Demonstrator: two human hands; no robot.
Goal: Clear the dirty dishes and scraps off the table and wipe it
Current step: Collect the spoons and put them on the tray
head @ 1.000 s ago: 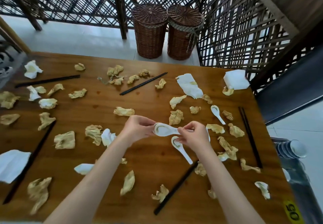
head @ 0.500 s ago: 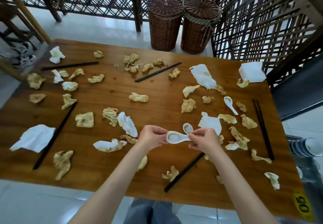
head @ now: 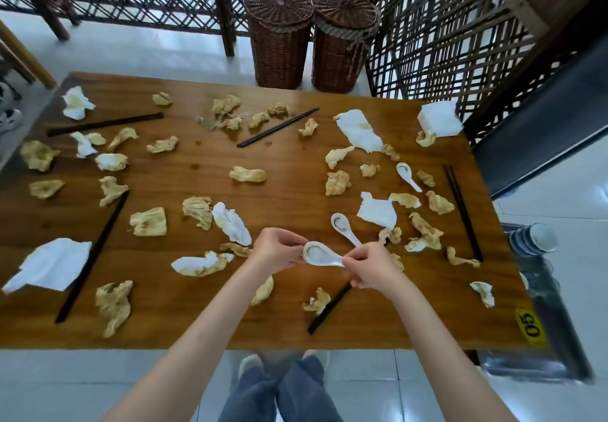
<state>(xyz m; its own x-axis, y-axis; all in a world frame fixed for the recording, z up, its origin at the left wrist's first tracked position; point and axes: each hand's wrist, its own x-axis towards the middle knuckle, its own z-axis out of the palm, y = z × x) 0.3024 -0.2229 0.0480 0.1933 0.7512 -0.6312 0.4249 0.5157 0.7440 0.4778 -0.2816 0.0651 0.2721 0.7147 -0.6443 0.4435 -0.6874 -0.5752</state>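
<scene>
1. Spoon point(head: 320, 255): white, soiled in the bowl, held above the near middle of the surface point(head: 289, 171). Left hand point(head: 275, 253) pinches its bowl end; right hand point(head: 368, 265) pinches its handle. Both hands sit close together, fingers curled on this one item.
2. Second spoon point(head: 343, 228): lies on the surface just beyond the hands, handle partly hidden by the right hand. Not collected.
3. Third spoon point(head: 408, 176): lies far right, among scraps. Not collected.
4. Chopsticks: black pairs and singles at far left point(head: 105, 124), left point(head: 93, 254), far centre point(head: 278, 128), right edge point(head: 462, 212) and near the right forearm point(head: 329, 308). All on the surface.
5. Napkins: white, crumpled or flat, at near left point(head: 49, 263), centre point(head: 232, 222), far right point(head: 360, 130) and right of centre point(head: 376, 212). A folded stack point(head: 439, 118) sits at the far right corner.
6. Scraps point(head: 246, 174): tan, crumpled pieces spread over the whole surface, dozens in number. None cleared as far as shown.
7. Bowls point(head: 534, 239): stacked on a cart beside the right edge, off the surface.
8. Progress, judged: early. Bowls appear removed; one spoon in hand; two spoons, all chopsticks, napkins and scraps remain. Wiping not begun; no cloth in view.
</scene>
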